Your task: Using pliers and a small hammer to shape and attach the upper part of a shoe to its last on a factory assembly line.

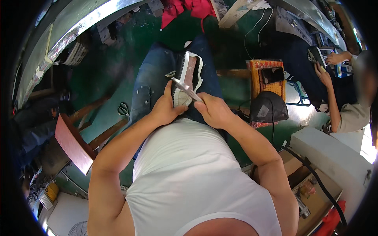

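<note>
Across my thighs, in blue jeans, lies a shoe (191,70) with a white rim, a pinkish-brown middle and a dark side. My left hand (167,109) is closed round its near end, the thumb pressed along its near edge. In my right hand (214,111) is a silver metal hand tool (186,89), which slants up and left over the shoe. Its exact kind does not show clearly. A small dark and pale piece (170,74) is by the tool's far end. My right fingers are wrapped round the tool's near end and partly hidden.
To the right, an orange patterned stool top (258,78) carries a phone (272,75) and a dark bag (269,108). Further right, a co-worker's hands (323,74) hold another shoe. Scissors (123,109) and a reddish wooden seat (73,141) are at left. Metal-edged benches (90,19) line the far side.
</note>
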Tool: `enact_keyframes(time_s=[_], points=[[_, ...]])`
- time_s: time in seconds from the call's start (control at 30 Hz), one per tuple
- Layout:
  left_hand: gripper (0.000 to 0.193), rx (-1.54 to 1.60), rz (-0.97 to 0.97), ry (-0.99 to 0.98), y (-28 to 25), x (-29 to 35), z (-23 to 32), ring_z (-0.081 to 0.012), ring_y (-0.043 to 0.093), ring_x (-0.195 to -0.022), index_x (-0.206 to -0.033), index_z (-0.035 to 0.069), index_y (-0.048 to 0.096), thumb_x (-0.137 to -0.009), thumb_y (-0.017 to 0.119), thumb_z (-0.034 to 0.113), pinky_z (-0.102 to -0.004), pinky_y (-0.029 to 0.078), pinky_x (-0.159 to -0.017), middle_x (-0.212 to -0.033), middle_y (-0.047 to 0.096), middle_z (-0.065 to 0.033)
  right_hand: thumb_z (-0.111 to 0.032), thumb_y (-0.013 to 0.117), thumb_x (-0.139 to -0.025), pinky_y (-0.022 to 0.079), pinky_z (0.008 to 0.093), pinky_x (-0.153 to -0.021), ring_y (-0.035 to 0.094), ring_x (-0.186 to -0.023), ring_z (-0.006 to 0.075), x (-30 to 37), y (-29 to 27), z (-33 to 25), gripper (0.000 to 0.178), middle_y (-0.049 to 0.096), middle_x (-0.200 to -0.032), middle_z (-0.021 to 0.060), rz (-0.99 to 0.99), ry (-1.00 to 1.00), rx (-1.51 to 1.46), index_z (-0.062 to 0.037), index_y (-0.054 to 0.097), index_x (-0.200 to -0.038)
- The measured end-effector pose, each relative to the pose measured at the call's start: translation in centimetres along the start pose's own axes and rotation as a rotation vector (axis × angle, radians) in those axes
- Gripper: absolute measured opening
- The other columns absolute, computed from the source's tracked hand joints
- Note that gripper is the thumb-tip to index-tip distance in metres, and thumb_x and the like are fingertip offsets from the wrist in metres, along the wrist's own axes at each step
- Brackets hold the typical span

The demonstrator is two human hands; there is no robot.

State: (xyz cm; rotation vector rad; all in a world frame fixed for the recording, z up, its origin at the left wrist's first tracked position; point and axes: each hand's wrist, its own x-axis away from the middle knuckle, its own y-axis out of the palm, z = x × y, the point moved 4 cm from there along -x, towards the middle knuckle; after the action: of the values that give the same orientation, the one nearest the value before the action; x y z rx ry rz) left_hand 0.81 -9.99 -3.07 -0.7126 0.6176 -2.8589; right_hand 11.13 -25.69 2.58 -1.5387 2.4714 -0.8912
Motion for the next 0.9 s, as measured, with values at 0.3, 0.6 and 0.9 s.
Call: enact_keyframes(time_s=[0.3,0.6,0.9], points=[[0.064,0.065,0.347,0.238,-9.9,0.3,7.7,-0.0154,0.064,-0.096,-0.13,0.0,0.049,-0.073,0.076,-0.001,-0.0301,0.052,-0.086,-0.104,0.068,-0.0143,-0.033,0.047,-0.102,0.051,0.0334,-0.066,0.064,-0.07,0.0188,2.4,-2.6,4.2,0.037,0.065,-0.076,0.0098,0.182,0.279,-0.393,0.002,0.059,-0.1],[0.096,0.366,-0.294,-0.037,-3.6,-6.9,6.0,-0.0255,0.052,-0.125,-0.147,-0.007,0.032,-0.076,0.084,0.032,-0.0358,0.042,-0.105,-0.139,0.051,-0.021,-0.021,0.06,-0.093,0.047,0.0331,-0.069,0.058,-0.071,0.0183,3.3,-4.0,4.9,0.023,0.061,-0.079,0.0083,0.119,0.227,-0.344,-0.0006,0.058,-0.103],[0.03,-0.158,0.251,0.235,-1.7,-2.0,3.4,-0.0382,0.066,-0.087,-0.112,-0.004,0.066,-0.089,0.062,0.015,-0.0427,0.053,-0.075,-0.097,0.068,-0.0212,-0.02,0.059,-0.092,0.048,0.0388,-0.07,0.061,-0.074,0.0323,2.3,-4.3,2.3,0.021,0.062,-0.079,0.0174,-0.238,0.23,-0.135,0.0,0.057,-0.098]])
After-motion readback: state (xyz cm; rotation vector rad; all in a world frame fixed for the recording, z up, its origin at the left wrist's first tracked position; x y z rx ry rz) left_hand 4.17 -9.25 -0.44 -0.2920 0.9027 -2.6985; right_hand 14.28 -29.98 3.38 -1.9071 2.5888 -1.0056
